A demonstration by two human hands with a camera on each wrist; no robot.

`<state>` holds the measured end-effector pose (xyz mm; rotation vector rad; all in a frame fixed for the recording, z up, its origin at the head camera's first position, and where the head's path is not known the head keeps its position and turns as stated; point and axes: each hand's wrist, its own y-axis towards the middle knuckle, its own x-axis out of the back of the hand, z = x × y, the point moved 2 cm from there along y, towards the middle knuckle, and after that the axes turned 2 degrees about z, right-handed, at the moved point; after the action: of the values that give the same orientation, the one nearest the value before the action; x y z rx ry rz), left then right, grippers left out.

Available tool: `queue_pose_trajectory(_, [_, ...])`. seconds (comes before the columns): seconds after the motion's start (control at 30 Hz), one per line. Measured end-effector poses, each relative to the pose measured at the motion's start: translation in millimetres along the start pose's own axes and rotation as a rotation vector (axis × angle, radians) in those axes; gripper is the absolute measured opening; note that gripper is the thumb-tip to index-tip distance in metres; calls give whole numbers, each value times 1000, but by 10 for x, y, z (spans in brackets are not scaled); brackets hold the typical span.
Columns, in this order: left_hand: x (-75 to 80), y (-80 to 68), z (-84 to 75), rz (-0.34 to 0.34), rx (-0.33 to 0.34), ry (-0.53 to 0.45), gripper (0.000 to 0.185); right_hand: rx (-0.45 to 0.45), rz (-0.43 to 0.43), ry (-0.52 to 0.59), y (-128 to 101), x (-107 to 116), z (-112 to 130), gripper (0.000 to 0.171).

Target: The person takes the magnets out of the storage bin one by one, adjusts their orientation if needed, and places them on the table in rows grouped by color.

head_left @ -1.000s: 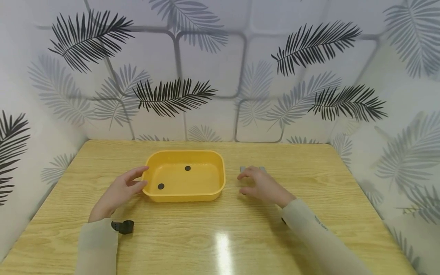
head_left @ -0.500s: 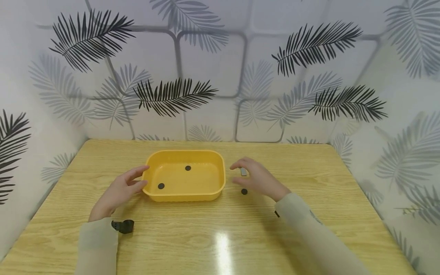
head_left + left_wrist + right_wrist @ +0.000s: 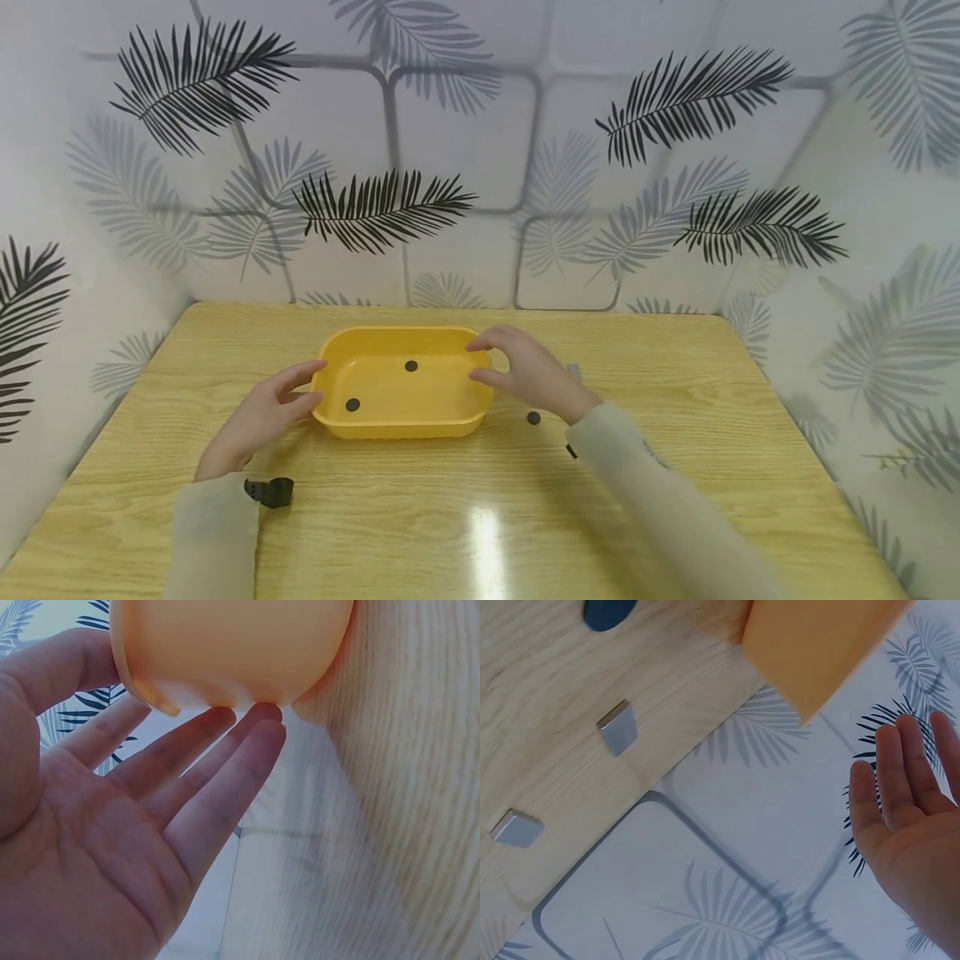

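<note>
My left hand [image 3: 261, 417] grips the left end of a yellow plastic basin [image 3: 405, 429]. In the left wrist view the thumb passes over the basin's rim while several fingertips [image 3: 264, 735] touch its outer wall. Over the basin's right rim hovers my right hand [image 3: 536, 375], thumb and fingers apart. The right wrist view shows these fingers [image 3: 892, 776] extended, with nothing seen in them. Two black discs, one at the back [image 3: 411, 366] and one at the front left [image 3: 352, 405], lie on the basin's floor.
A third black disc [image 3: 533, 417] lies on the wooden table [image 3: 390, 517], right of the basin. Two small grey metallic blocks [image 3: 619, 729] sit near the table's back edge; the head view shows just one grey block [image 3: 573, 371]. A leaf-patterned wall [image 3: 465, 250] stands behind.
My right hand has moved left and slightly back, from near the grey blocks to the basin's right rim, uncovering the third black disc. The left hand and basin stay put.
</note>
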<state>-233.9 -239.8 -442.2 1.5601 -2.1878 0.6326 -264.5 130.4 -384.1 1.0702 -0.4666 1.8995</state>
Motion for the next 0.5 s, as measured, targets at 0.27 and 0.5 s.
queue_pose_trajectory(0.27, [-17,2,6,3,-30,-27,63,-8,24,22,177,-62,228,43])
queue_pose_trajectory(0.5, [-4,-3,15,-2,-19,-24,64,27,14,103,379,-141,390,36])
